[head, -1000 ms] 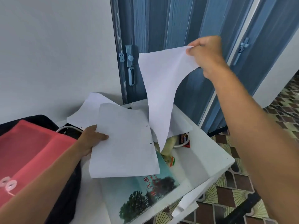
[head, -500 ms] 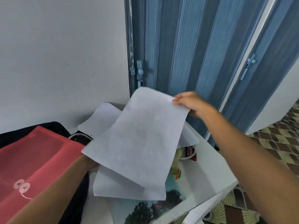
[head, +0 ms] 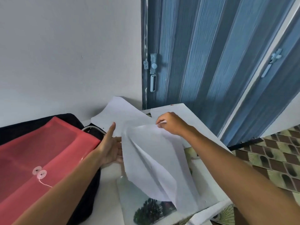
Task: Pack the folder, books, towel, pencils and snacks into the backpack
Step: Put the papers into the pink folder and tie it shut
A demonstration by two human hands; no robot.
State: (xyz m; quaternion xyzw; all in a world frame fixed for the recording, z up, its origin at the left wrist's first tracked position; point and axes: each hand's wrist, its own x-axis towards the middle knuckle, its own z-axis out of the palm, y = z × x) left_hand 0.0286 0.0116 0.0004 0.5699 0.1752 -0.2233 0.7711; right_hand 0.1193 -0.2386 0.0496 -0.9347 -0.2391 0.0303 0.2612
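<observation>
The right hand (head: 172,124) pinches the top edge of a buckled white sheet (head: 155,161) over the counter (head: 209,135), while the left hand (head: 110,148), fingers spread straight, touches its side beside the red folder (head: 40,153) lying on the black backpack (head: 87,198).

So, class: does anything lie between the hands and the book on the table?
Yes. Loose white sheets, pinched by the right hand, drape over the book; the left hand is beside them.
</observation>
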